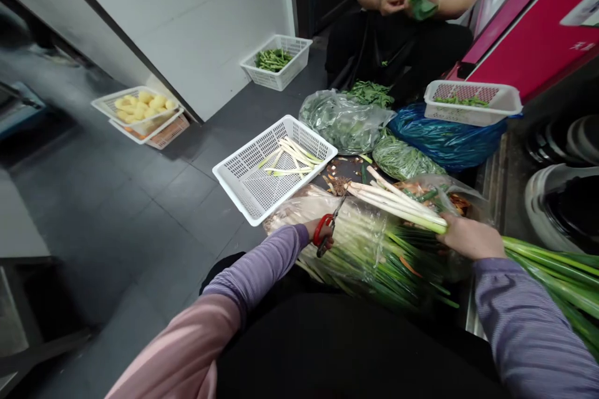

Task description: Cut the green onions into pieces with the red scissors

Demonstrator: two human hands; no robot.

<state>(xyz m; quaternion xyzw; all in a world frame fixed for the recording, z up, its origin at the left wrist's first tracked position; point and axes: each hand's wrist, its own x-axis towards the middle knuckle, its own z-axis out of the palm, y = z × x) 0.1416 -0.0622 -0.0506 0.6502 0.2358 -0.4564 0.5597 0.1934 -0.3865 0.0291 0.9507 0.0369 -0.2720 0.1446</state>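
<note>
My left hand is closed round a pair of scissors with red and black handles. The blades point up and away, at the root ends of a bunch of green onions. My right hand grips that bunch by its stalks, and the long green leaves trail off to the right behind the wrist. Below lies a clear plastic bag full of more green onions. Just beyond, a white basket holds several trimmed white stalks. Root scraps lie between basket and bunch.
A person opposite handles leafy greens. Bagged greens, a blue bag and a white basket stand at the far right. Further baskets hold green pieces and peeled potatoes. Buckets line the right side.
</note>
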